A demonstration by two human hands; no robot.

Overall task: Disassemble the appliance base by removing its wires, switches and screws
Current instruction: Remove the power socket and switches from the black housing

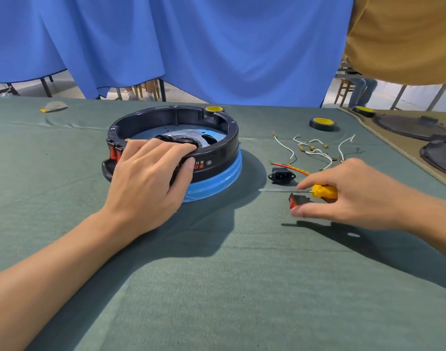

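Note:
The round black appliance base with a blue lower band lies upside down on the green cloth. Two red switches sit in its left wall. My left hand grips the near rim, fingers hooked inside. My right hand holds a yellow-handled screwdriver, its shaft pointing left, just above a loose red switch. A black power socket with red and yellow leads lies beside it. Loose white wires lie behind.
Two rolls of black tape with yellow cores lie at the back right, another behind the base. Black lids rest on a tan mat at far right. A person in a tan shirt stands at the right.

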